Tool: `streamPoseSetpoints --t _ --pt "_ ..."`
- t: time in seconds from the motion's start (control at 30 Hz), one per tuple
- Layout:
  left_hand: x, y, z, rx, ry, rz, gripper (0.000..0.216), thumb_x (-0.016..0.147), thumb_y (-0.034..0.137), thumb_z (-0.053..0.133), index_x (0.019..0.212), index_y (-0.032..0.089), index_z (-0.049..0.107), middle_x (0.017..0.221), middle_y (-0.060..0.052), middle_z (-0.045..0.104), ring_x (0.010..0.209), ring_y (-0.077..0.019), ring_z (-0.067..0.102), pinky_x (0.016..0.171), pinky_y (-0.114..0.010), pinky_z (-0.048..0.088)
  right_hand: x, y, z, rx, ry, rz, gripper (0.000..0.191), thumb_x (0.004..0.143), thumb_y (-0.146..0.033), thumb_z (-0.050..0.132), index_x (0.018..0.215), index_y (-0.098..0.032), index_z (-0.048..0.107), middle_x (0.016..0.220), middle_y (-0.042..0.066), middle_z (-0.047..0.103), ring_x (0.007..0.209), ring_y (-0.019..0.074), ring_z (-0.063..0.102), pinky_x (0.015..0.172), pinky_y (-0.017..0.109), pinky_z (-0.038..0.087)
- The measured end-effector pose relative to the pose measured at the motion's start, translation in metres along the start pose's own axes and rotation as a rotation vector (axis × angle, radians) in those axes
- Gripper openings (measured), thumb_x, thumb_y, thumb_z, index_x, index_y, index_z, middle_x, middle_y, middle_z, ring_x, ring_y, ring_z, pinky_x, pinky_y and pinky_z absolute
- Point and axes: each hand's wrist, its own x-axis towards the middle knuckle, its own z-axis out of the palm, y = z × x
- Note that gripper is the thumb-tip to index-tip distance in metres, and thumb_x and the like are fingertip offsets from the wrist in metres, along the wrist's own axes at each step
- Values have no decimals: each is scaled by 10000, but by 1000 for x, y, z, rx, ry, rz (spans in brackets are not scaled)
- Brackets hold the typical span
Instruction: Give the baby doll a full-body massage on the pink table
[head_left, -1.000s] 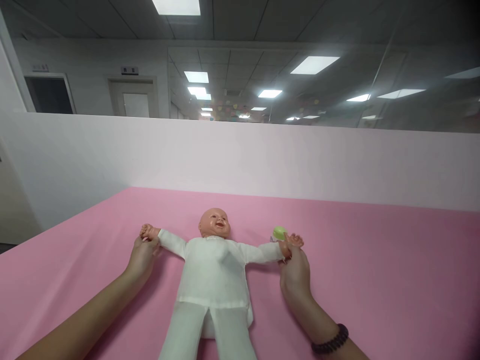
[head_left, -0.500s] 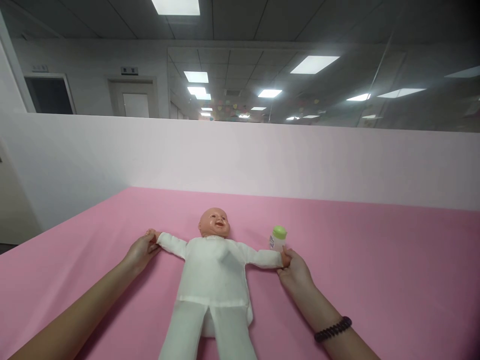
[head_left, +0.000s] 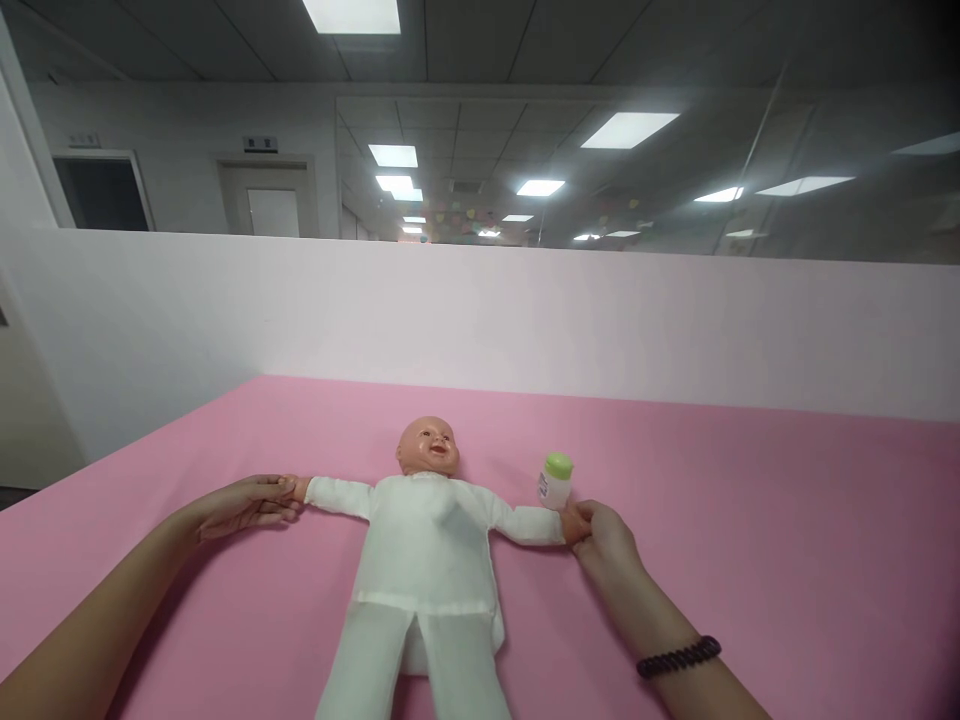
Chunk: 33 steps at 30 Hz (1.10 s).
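A baby doll (head_left: 429, 545) with a cloth body lies on its back on the pink surface, its arms spread to both sides. At its hand on the left of the view, my left hand (head_left: 244, 503) has its thumb over the doll's small plastic hand, the other fingers reaching beneath it. My right hand (head_left: 611, 543), with a dark coiled band on the wrist, pinches the doll's other hand between thumb and fingers. Just behind that doll hand stands a small white bottle (head_left: 553, 490) with a green cap.
The pink surface (head_left: 750, 520) spreads around the doll. A white partition wall (head_left: 480, 315) closes it off at the back and left. Above the wall appear glass, ceiling lights and a door (head_left: 274, 205) in the background.
My left hand has shifted left and slightly down, and the doll's arm there is straighter. My right hand has moved slightly right and down, with the doll's hand still pinched.
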Motion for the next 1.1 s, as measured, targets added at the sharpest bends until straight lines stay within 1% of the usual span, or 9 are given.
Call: streamPoseSetpoints --t 0.13,0.23,0.3,0.4,0.47,0.63,0.8,0.9,1.1 --pt "-4 2 -3 93 -67 -13 377 797 403 767 1091 168 734 1128 -152 723 1086 -288 683 1003 -351 546 -11 -13 -2 -96 -132 89 204 651 -48 572 810 -176 564 691 8 631 574 135 620 526 225 561" --pt "-2 0 -10 124 -66 -17 353 820 417 742 1099 199 740 1164 -124 721 1147 -285 656 1045 -343 520 -17 -26 -7 -202 -233 152 169 676 -68 595 797 -185 575 686 25 632 598 160 633 556 260 579" --pt "-1 -2 -14 137 -53 -22 349 800 410 765 1090 216 747 1193 -110 714 1178 -295 640 1055 -343 515 -20 -35 -12 -367 -346 180 137 705 -112 641 777 -197 561 668 24 618 606 166 633 577 273 585" --pt "1 -4 -18 154 -44 -23 369 754 394 809 1085 241 750 1236 -88 698 1218 -308 614 1069 -342 505 -18 -49 -25 -605 -570 182 219 740 -220 742 750 -211 523 624 -17 571 516 110 564 518 221 538" --pt "2 -4 -20 171 -54 -5 389 741 391 820 1090 235 748 1253 -90 688 1248 -315 591 1087 -339 488 -11 -56 -35 -677 -668 206 253 759 -303 785 807 -200 560 680 -7 603 538 102 582 538 209 540" --pt "7 -6 -22 223 -74 37 384 730 397 826 1051 196 758 1151 -115 722 1224 -332 605 1079 -341 490 11 -61 -59 -713 -771 251 397 738 -338 845 1033 -163 646 912 52 685 707 122 674 700 216 583" --pt "8 -9 -25 153 -80 52 457 757 367 811 1189 258 709 1271 -90 674 1223 -305 609 1081 -334 487 23 -58 -69 -685 -916 218 358 801 -319 800 1090 -144 681 1028 106 711 811 126 686 815 224 574" --pt "6 -10 -24 144 -93 48 440 781 329 793 1206 268 698 1275 -84 672 1211 -292 619 1066 -323 499 25 -58 -72 -669 -933 202 403 813 -302 789 1168 -152 670 1065 118 713 862 141 691 870 248 567" --pt "2 -6 -19 165 -94 43 415 798 334 777 1197 258 695 1239 -84 686 1211 -287 617 1056 -326 504 30 -57 -77 -667 -916 191 468 818 -292 786 1242 -168 632 1062 112 715 864 149 696 847 252 576"
